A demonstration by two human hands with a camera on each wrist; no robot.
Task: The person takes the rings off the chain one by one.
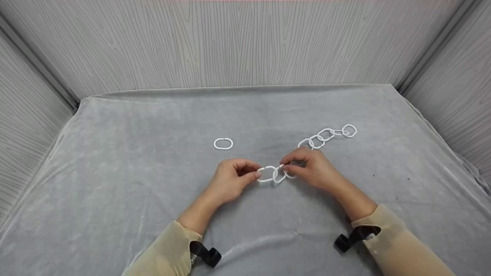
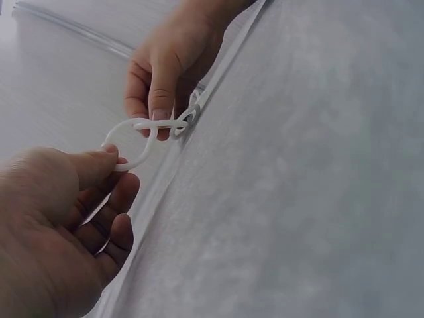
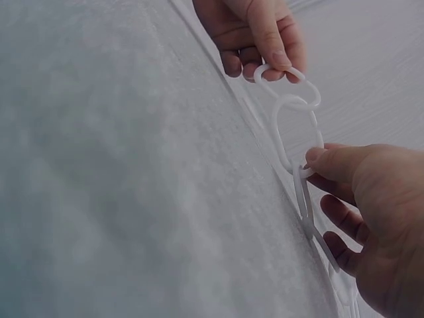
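Note:
My left hand [image 1: 232,180] pinches the white end link [image 1: 266,181] of a plastic chain between thumb and index finger. Its other fingers are loosely bent in the left wrist view. Hooked through that end link is a second link [image 3: 278,132], which my right hand [image 1: 316,168] pinches at its other end. From there the chain [image 1: 337,133] runs on under the right hand, which hides part of it, and lies across the cloth toward the back right. Both pinched links are stretched between the two hands, close over the cloth.
One loose white oval link [image 1: 223,148] lies on the cloth beyond my left hand. Grey cloth [image 1: 134,191] covers the table, with a few small dark specks at the right. Wood-grain panels [image 1: 238,46] stand behind and at both sides.

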